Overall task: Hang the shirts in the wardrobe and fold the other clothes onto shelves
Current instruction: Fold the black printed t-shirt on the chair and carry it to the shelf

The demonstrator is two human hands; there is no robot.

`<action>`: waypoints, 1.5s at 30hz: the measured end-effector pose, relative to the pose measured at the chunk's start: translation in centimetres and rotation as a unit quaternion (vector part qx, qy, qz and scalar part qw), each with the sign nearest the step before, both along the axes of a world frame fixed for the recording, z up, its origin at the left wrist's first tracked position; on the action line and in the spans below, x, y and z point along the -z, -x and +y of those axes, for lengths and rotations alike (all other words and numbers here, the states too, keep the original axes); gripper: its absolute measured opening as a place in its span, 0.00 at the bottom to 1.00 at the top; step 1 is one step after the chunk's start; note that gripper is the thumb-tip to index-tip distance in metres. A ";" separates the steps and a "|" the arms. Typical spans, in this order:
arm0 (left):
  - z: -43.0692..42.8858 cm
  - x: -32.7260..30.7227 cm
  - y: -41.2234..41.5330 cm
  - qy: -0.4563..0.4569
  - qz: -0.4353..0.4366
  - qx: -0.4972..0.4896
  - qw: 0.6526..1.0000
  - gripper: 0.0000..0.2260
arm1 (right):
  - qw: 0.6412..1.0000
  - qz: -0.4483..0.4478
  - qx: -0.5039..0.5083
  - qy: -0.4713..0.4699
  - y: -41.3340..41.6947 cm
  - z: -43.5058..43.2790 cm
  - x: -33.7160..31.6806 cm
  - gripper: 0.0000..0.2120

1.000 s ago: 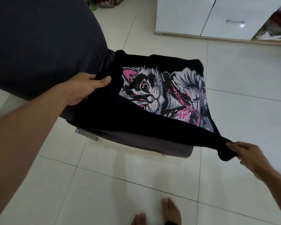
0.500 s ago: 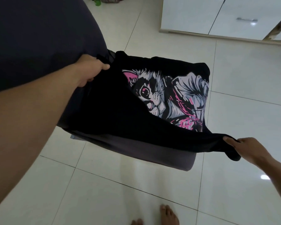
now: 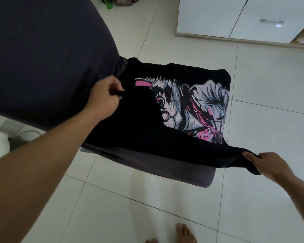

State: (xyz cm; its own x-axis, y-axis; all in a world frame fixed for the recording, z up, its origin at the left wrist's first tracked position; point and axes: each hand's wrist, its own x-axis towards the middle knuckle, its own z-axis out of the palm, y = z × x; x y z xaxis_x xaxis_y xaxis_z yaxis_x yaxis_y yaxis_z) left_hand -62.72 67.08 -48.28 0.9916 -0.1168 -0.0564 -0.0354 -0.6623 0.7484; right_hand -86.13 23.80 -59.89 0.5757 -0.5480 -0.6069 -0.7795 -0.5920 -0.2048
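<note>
Black shirt [image 3: 165, 137], pink-and-grey cat print facing up, spread over a grey padded seat [image 3: 165, 166] on white floor tiles [image 3: 261, 81]. Left grip [image 3: 104, 97]: fingers curled, pinching the shirt's far-left edge. Right grip [image 3: 268, 165]: thumb and fingers pinching the near-right corner, cloth drawn taut between both. White cabinet [image 3: 209, 14] beyond; bare foot [image 3: 184, 234] at bottom edge.

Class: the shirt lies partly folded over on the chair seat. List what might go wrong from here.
The right grip pinches only a corner of the shirt, past the seat edge: a slip may drop it toward the floor. The fold runs slantwise across the print, so it may finish crooked.
</note>
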 end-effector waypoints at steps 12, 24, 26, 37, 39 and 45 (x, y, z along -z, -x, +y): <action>-0.4 1.7 2.7 -0.402 0.078 0.195 0.891 0.28 | 0.999 -0.033 -0.019 -0.016 -1.5 -0.9 -0.1 0.12; -0.4 1.8 1.1 -0.345 -0.028 0.194 0.918 0.10 | 0.995 -0.077 -0.010 -0.057 -1.5 -2.0 0.2 0.13; -1.2 1.7 0.3 -0.361 -0.047 0.167 0.916 0.11 | 0.995 -0.081 -0.009 -0.054 -2.0 -2.2 0.3 0.13; -5.2 0.4 -5.3 -0.191 -0.070 -0.046 0.978 0.09 | 0.997 -0.051 0.008 -0.054 -4.2 -3.0 1.7 0.15; -5.5 0.1 -6.1 -0.181 -0.076 -0.055 0.979 0.10 | 0.996 -0.066 0.012 -0.050 -4.6 -3.0 1.6 0.15; -5.8 0.0 -6.7 -0.157 -0.080 -0.085 0.981 0.09 | 0.999 -0.038 0.018 -0.028 -5.4 -3.7 2.1 0.14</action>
